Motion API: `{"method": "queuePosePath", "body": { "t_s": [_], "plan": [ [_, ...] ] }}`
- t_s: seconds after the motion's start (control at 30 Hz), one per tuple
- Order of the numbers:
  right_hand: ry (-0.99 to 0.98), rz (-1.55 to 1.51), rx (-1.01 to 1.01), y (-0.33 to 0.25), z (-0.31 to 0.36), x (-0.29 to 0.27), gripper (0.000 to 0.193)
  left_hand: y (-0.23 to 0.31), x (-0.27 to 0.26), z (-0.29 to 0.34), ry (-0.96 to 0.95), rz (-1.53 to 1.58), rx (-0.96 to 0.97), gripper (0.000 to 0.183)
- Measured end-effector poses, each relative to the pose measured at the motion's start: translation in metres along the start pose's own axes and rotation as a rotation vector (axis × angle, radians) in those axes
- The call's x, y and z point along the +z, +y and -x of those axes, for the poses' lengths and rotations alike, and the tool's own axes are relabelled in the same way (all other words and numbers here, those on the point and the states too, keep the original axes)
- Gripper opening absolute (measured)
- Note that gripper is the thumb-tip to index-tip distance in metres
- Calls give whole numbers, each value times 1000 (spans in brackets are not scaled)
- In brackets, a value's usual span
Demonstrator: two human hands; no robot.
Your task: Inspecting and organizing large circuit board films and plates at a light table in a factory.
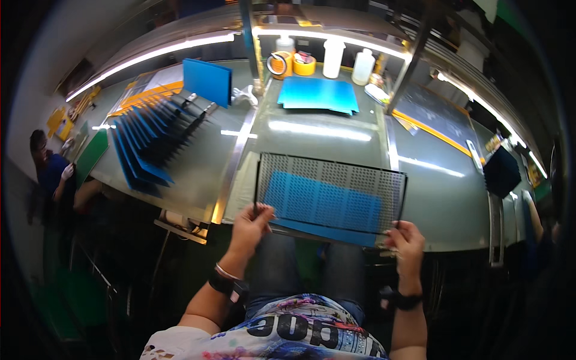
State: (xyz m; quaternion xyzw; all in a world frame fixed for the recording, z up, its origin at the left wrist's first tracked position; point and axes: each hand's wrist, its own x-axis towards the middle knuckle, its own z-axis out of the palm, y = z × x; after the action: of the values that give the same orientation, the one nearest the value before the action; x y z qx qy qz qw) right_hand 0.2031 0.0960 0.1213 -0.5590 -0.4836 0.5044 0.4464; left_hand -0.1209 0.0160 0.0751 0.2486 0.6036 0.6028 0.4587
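Between my hands is a dark-framed perforated panel [336, 165], a see-through grid of small holes. My left hand [251, 223] pinches its near left corner, and my right hand [406, 238] grips the near right corner. Beneath the panel, a blue sheet [324, 201] shows through the holes, its near edge poking out along the table's front. Whether panel and sheet touch, I cannot tell. Farther back on the table lies a small stack of blue sheets [318, 94].
Many blue sheets [141, 144] stand in a rack at left, beside an upright blue panel [207, 83]. White bottles [333, 59] and tape rolls [304, 64] line the back. A metal post [411, 57] rises behind right. Another person [51, 162] works at far left, with a green board [92, 157].
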Motion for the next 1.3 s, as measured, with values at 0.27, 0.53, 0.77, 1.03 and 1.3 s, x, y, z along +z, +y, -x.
{"method": "queuePosePath", "body": {
  "t_s": [0.27,0.53,0.77,1.03,1.3],
  "plan": [
    [55,473,-134,79,8,10,11,-30,-17,-22,49,-473,233,10],
    [77,529,-155,78,7,17,21,-30,-20,-26,37,-409,170,9],
    [71,571,-154,77,7,16,23,-34,-22,-28,21,-467,168,8],
    [47,560,-177,82,5,12,24,-32,-19,-28,-1,-419,125,7],
    [60,597,-198,72,8,19,23,-22,-17,-28,10,-420,78,8]
  ]
}}
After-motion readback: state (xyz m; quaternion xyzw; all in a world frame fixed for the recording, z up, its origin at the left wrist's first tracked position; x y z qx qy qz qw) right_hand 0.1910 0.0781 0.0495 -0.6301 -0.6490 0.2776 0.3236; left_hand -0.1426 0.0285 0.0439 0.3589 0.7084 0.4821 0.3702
